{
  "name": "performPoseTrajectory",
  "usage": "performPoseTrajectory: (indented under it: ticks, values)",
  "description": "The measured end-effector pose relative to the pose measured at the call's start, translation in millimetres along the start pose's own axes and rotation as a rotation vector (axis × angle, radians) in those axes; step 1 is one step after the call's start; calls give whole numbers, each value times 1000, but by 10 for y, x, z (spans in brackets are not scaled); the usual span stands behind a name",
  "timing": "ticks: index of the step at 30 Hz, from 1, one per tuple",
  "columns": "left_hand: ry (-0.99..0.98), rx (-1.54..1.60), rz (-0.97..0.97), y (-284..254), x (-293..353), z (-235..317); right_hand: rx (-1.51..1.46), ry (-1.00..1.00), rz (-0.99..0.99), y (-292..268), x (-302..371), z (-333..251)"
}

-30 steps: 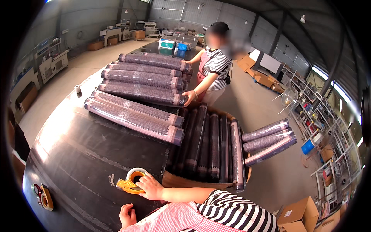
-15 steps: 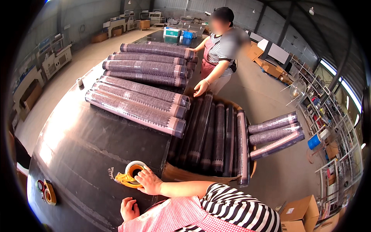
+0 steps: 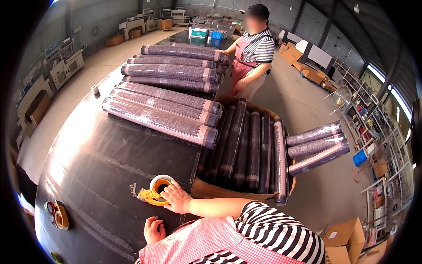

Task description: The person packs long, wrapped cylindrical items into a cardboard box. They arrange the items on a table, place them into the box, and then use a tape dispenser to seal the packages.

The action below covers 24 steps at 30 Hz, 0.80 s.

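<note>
My right hand (image 3: pixel 177 198) grips the side of a yellow tape dispenser (image 3: pixel 149 197) that carries a wide roll of tape and lies on the dark table. Its fingers reach over the roll's edge. Close to my body, my left hand (image 3: pixel 154 229) rests on the table with its fingers curled in and nothing visible in them. Just beyond my right forearm stands an open cardboard box (image 3: pixel 211 187), packed with dark rolled mats (image 3: pixel 252 152) in clear wrap. One mat (image 3: pixel 279 154) lies along the box's right side, its near end jutting past the rim.
More wrapped mats (image 3: pixel 160 121) lie stacked across the table (image 3: pixel 105 176). A few mats (image 3: pixel 316 149) stick out right of the box. Another tape dispenser (image 3: pixel 60 215) lies at the left edge. A co-worker (image 3: pixel 255 57) stands beyond the box; an open carton (image 3: pixel 345 240) sits lower right.
The co-worker's hand has drawn back from over the box to their apron, and they stand more upright. My hands keep their places on the dispenser and table; the view has shifted slightly.
</note>
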<state>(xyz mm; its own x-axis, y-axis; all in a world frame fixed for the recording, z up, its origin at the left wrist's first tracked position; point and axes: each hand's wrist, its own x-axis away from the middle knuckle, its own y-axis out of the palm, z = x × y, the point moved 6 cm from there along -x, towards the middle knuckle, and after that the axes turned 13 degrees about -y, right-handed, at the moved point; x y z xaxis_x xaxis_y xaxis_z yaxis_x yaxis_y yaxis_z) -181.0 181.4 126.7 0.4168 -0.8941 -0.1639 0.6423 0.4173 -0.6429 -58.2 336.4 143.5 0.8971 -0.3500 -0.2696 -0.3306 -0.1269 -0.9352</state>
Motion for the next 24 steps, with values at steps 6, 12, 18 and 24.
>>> performPoseTrajectory:
  ticks: [6, 12, 18, 24]
  values:
    - [-3, 41, -19, 78, -28, 14, 5, 32, -2, -33, 56, 57]
    - [111, 20, 91, -87, -70, 95, 22, -57, 50, 11, -137, 17]
    - [23, 53, 13, -175, 144, 72, -45, -195, 152, -40, -392, -351]
    - [-64, 109, -152, -209, 651, 212, 89, -214, 276, 106, -564, -531]
